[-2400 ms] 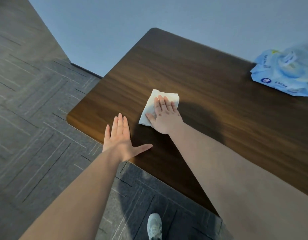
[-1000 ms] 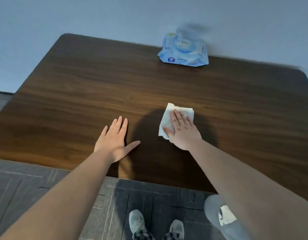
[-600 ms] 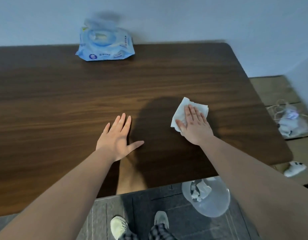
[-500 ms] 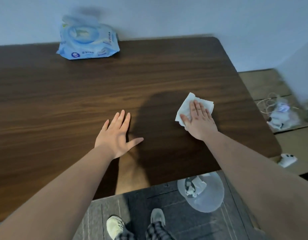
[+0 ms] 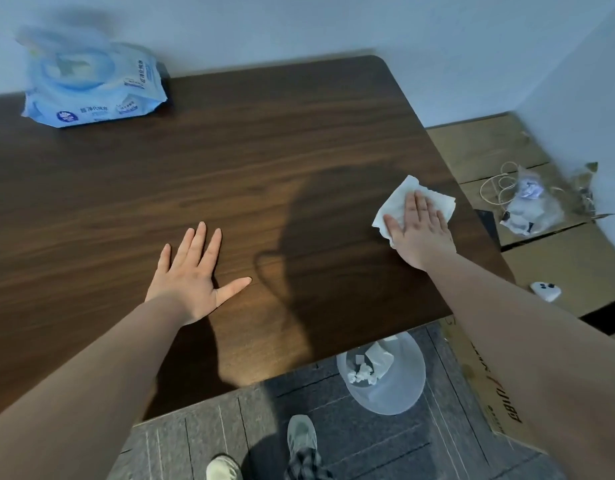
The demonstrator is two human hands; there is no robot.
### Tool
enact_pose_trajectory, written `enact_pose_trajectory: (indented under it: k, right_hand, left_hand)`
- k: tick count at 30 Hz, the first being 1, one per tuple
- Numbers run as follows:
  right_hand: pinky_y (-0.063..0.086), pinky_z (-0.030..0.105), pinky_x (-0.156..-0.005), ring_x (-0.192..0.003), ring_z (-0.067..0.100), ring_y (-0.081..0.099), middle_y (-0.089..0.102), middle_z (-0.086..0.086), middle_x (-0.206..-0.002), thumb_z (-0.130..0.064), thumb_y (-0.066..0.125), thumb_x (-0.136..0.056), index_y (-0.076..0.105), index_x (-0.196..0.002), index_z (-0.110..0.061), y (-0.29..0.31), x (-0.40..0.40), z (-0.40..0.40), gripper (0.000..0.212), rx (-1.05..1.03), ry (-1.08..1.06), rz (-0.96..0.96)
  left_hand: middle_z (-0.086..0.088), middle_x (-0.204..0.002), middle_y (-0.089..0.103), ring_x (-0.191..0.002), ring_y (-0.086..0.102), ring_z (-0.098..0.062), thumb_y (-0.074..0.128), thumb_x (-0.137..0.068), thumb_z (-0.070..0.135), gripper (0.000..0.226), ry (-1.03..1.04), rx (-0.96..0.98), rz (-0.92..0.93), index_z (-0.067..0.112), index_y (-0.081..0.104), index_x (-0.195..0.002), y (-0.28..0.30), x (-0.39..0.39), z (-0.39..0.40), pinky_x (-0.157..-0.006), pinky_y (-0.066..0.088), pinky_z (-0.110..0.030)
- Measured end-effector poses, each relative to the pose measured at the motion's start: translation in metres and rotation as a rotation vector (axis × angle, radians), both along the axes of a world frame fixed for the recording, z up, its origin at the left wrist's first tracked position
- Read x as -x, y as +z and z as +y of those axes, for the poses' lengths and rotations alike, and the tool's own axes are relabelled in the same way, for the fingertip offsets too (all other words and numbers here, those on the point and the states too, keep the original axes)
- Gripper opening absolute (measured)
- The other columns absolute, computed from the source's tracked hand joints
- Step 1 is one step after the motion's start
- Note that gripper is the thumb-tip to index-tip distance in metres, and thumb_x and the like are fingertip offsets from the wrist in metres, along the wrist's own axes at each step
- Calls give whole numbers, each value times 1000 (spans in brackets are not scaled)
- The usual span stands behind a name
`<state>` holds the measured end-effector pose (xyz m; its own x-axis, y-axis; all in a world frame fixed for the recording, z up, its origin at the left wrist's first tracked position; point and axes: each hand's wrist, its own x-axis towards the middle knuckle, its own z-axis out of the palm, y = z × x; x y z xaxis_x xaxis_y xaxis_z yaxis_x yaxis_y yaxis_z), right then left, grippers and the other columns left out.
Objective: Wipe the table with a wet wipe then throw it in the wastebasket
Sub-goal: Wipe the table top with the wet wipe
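A dark wooden table [image 5: 264, 140] fills most of the view. My right hand [image 5: 420, 233] lies flat on a white wet wipe [image 5: 399, 200], pressing it onto the table close to the right edge. My left hand [image 5: 191, 271] rests palm down on the table near the front, fingers spread, holding nothing. A translucent wastebasket [image 5: 385, 389] stands on the floor just past the table's front right corner, with crumpled white wipes inside.
A blue pack of wet wipes [image 5: 91, 88] lies at the table's back left by the wall. Right of the table sit cardboard boxes [image 5: 572, 261], a plastic bag with cables [image 5: 531, 202] and a small white device [image 5: 545, 291]. My shoes [image 5: 299, 438] stand on grey carpet.
My right hand has slid the wipe from the table's left end across to near the right edge. The view turned right, bringing the wastebasket and boxes in. My left hand stays flat.
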<state>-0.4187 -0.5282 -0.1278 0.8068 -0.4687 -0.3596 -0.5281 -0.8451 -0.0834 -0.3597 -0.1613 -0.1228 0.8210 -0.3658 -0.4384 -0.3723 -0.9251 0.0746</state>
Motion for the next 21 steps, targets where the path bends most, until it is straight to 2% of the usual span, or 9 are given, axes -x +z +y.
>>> enact_pose_trajectory:
  k: [6, 12, 15, 21]
  right_hand:
    - [-6, 37, -117, -146, 18, -12, -12, 5, -160, -55, 12, -97, -10, -149, -13, 1, 14, 13, 71, 18, -55, 7]
    - [-6, 38, -117, -146, 21, -12, -13, 7, -159, -55, 9, -97, -12, -149, -12, 5, 22, 65, 71, 35, 15, 62]
    - [-7, 37, -116, -146, 20, -12, -12, 7, -160, -54, 10, -97, -11, -149, -11, 5, 21, 107, 70, 27, 69, 36]
    - [-11, 35, -115, -146, 20, -13, -13, 6, -160, -55, 11, -97, -12, -149, -12, 4, 7, 204, 72, 7, 201, 20]
  left_hand:
    - [0, -155, -26, -142, -23, -16, 9, -70, 85, 99, -10, 25, 33, 27, -20, -146, 5, -1, 2, -115, -9, -43]
    - [1, -159, -15, -145, -13, -15, 22, -79, 80, 95, -1, 102, 40, 25, -8, -151, 11, -1, 8, -118, -1, -41]
    - [3, -159, -13, -145, -12, -14, 27, -82, 77, 92, 25, 133, 46, 26, -6, -151, 14, 7, 33, -118, 1, -41]
    - [2, -159, -13, -145, -11, -15, 23, -83, 75, 88, 127, 93, 20, 26, -6, -151, 17, 20, 128, -118, 3, -41]
